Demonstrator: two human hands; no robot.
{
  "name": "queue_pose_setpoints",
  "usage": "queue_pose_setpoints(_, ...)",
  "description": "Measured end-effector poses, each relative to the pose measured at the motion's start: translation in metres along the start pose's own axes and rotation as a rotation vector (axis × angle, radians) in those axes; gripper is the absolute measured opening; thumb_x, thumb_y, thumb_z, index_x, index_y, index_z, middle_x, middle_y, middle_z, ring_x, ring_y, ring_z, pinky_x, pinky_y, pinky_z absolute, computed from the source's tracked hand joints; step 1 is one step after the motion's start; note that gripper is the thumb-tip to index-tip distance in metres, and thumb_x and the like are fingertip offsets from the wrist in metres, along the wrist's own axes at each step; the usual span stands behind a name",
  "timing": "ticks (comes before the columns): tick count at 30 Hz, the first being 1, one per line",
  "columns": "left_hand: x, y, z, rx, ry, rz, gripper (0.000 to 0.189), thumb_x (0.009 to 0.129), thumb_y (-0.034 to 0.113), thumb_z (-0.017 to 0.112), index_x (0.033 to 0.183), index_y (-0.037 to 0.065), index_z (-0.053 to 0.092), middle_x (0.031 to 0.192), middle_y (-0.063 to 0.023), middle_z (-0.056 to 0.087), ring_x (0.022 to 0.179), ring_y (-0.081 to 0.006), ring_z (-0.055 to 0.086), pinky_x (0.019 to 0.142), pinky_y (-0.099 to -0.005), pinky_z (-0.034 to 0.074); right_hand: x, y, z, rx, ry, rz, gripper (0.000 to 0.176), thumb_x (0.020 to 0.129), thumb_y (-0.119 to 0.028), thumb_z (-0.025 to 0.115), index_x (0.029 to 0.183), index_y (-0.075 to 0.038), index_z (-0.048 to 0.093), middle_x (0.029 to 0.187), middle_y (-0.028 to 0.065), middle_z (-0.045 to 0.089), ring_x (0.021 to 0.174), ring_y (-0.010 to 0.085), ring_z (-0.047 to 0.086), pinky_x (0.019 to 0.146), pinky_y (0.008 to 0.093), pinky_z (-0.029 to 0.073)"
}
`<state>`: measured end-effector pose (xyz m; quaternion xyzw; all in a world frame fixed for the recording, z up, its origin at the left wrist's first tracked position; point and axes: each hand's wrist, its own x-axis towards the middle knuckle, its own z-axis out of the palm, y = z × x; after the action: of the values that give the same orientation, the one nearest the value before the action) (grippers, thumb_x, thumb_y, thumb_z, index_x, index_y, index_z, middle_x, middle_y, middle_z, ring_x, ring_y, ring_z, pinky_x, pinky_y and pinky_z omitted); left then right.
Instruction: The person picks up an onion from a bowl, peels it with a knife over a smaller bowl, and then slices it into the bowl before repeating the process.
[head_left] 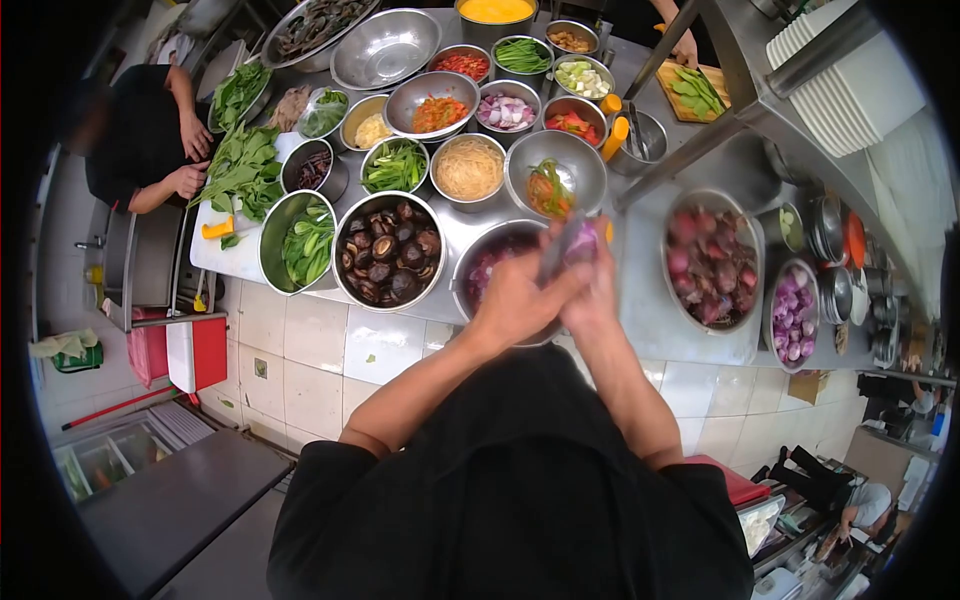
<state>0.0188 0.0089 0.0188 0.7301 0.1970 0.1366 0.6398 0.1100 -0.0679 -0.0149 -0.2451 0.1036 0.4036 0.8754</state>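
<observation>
My left hand (522, 298) and my right hand (592, 288) meet above a steel pot (461, 290) holding purple onion. Between the blurred fingers are a red onion (581, 243) and a dark knife blade (560, 255). My left hand seems closed on the onion and my right hand on the knife, though blur hides the exact grip. Just beyond the fingers is a steel bowl (590, 170) with shredded green and orange vegetables. To the left stands a pot of dark mushrooms (388, 257). Right of my hands lies a bowl of unpeeled red onions (712, 262).
Peeled red onions fill an oval bowl (793, 315) at the right. Several pots of cut vegetables crowd the far counter, with yellow-handled tools (615, 138) in one. A co-worker (135, 135) handles leafy greens (240, 172) at the left. Another person's hand (685, 48) is beside a cutting board (678, 104).
</observation>
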Motion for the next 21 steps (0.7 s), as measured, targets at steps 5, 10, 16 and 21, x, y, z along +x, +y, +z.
queue_pose_setpoints(5, -0.001, -0.004, -0.002, -0.013, 0.031, -0.001, 0.050, 0.092, 0.046, 0.062, 0.087, -0.003, 0.067, 0.065, 0.0003, 0.057, 0.066, -0.0061, 0.048, 0.058, -0.0271, 0.044, 0.001, 0.009, 0.012, -0.091, 0.018, -0.104, 0.040, 0.097, -0.047, 0.048, 0.102, -0.008, 0.056, 0.087, 0.0082, 0.061, 0.081, 0.0189, 0.059, 0.073, 0.0317, 0.050)
queue_pose_setpoints(10, -0.003, -0.001, -0.006, -0.079, 0.007, -0.026, 0.052, 0.094, 0.047, 0.057, 0.088, -0.004, 0.065, 0.063, -0.0034, 0.055, 0.062, -0.0075, 0.049, 0.054, -0.0279, 0.042, 0.003, 0.012, 0.018, -0.177, -0.028, -0.175, 0.043, 0.100, -0.050, 0.041, 0.098, -0.008, 0.054, 0.083, 0.0075, 0.060, 0.073, 0.0159, 0.058, 0.066, 0.0284, 0.049)
queue_pose_setpoints(16, -0.004, -0.002, -0.007, -0.118, 0.036, -0.041, 0.049, 0.096, 0.043, 0.056, 0.086, -0.004, 0.065, 0.063, -0.0070, 0.057, 0.061, -0.0075, 0.048, 0.054, -0.0293, 0.042, 0.008, 0.017, 0.015, -0.343, 0.078, -0.319, 0.049, 0.101, -0.052, 0.036, 0.097, -0.006, 0.054, 0.084, 0.0058, 0.057, 0.074, 0.0133, 0.054, 0.067, 0.0253, 0.046)
queue_pose_setpoints(21, -0.005, -0.001, -0.004, -0.100, 0.101, 0.051, 0.053, 0.096, 0.048, 0.054, 0.078, -0.002, 0.062, 0.060, 0.0014, 0.049, 0.060, -0.0064, 0.042, 0.050, -0.0276, 0.036, -0.008, 0.018, 0.040, -0.494, 0.190, -0.456, 0.055, 0.101, -0.055, 0.032, 0.097, -0.004, 0.055, 0.084, 0.0046, 0.055, 0.076, 0.0124, 0.052, 0.070, 0.0257, 0.045)
